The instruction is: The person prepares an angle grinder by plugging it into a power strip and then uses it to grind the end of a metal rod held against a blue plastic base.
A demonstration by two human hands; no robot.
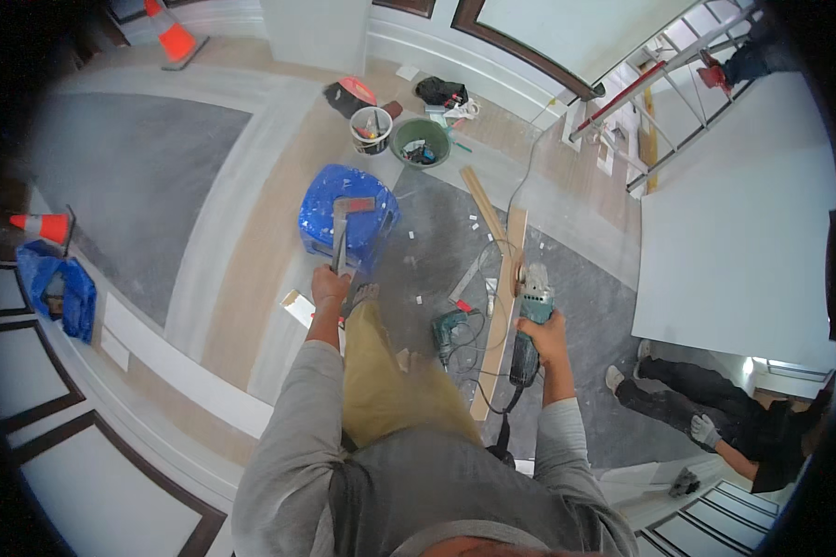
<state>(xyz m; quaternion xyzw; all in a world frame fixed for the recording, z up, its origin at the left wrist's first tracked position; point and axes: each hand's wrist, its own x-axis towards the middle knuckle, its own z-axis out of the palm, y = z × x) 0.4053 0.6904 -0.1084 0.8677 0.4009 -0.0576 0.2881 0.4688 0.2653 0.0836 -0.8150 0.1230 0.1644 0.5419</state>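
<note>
My left hand (329, 286) is closed round the grip of a hammer (341, 234) with a grey handle and a partly reddish-brown head. In the picture the hammer overlaps a paint-spotted blue plastic stool (321, 206); whether it touches the stool I cannot tell. My right hand (548, 338) grips a teal and black angle grinder (535, 304), its head pointing away from me. A long light wooden board (502, 339) runs along the grinder's left side. Left of that board, a teal power drill (450, 329) lies on the grey floor among looped cords.
A white bucket (372, 118) and a green basin (421, 133) hold small items beyond the stool. At right, a ladder (683, 139) has another person's arm by it; a gloved co-worker (706, 432) is nearer. Orange cones (173, 39) and a blue bag (76, 302) are left.
</note>
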